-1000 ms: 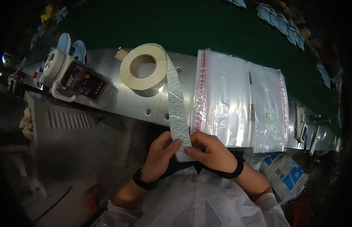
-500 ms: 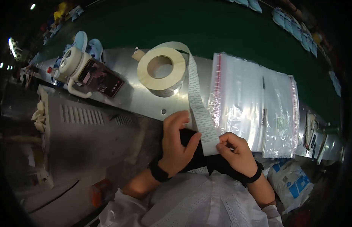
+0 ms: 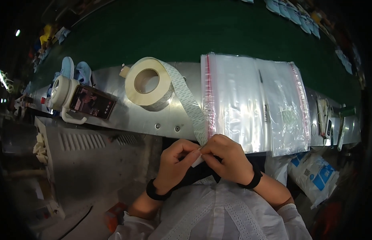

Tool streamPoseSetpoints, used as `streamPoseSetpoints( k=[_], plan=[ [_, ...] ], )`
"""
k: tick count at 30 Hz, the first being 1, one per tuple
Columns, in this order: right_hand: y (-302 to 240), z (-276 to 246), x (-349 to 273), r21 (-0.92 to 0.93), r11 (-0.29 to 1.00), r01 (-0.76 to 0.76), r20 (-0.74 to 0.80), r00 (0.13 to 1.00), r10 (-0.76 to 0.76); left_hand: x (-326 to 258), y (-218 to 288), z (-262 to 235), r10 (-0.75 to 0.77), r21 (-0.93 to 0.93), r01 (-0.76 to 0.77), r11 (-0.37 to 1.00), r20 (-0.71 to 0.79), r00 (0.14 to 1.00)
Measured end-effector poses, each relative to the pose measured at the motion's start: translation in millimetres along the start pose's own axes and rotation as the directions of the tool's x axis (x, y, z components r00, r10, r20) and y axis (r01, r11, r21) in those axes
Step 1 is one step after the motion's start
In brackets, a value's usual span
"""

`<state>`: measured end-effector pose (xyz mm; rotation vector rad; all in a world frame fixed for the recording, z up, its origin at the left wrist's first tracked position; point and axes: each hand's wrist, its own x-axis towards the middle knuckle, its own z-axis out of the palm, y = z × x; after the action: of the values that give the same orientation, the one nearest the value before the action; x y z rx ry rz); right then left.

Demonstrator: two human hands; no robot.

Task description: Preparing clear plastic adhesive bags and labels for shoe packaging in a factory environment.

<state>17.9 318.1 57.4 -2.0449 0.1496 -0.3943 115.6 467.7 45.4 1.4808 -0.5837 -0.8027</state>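
Strip: a long white patterned label strip [image 3: 188, 105] runs from the roll down to the person's hands, its long axis slanting from upper left to lower right; its free end lies between the two hands, just below the near edge of the bench.
Roll: a large cream-coloured roll of label tape with a hollow core [image 3: 148, 83] stands tilted on the bench, its open face turned toward the viewer's left.
Left hand [image 3: 176, 163]: fingers curled, thumb and forefinger pinching the end of the strip.
Right hand [image 3: 228, 159]: fingers bent, pinching the same end from the other side; the two hands touch at the fingertips.
Wristbands: a dark band sits on each wrist.
Bench: a silver sheet-metal bench [image 3: 146, 118] bears the roll, with a dark green belt [image 3: 202, 32] behind it.
Bags: a stack of clear plastic zip bags with red seal lines [image 3: 254, 102] lies flat just right of the strip, its near edge overhanging the bench; the contents cannot be made out.
Left of the roll: a white holder carrying a dark smartphone [image 3: 91, 103].
Lower right: a white and blue printed sack [image 3: 316, 176], well below the bench.
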Motion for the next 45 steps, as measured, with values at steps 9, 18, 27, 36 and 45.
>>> streamPoseSetpoints(
  k=[9, 18, 27, 36, 45],
  plan=[
    [2, 0, 0, 0.028, 0.998, -0.062, 0.018, 0.998, 0.062, -1, 0, 12, 0.006, -0.044, -0.009, 0.999, -0.062, 0.998],
    [2, -3, -8, -0.153, 0.986, -0.073, -0.002, 0.997, 0.074, 7, 9, -5, 0.057, -0.099, -0.080, 0.992, -0.223, 0.973],
    [12, -41, 11, -0.667, 0.711, -0.223, -0.138, 0.975, 0.176, 40, 24, 17, 0.014, 0.053, -0.036, 0.998, 0.365, 0.931],
    [65, -39, 19, -0.757, 0.563, -0.331, -0.134, 0.923, 0.361, 59, -9, 17, -0.249, -0.176, 0.299, 0.938, 0.256, 0.934],
    [57, -74, -5, -0.054, 0.909, -0.413, -0.075, 0.910, 0.408, 117, 31, 41, -0.283, -0.513, 0.514, 0.687, 0.462, 0.841]
  ],
)
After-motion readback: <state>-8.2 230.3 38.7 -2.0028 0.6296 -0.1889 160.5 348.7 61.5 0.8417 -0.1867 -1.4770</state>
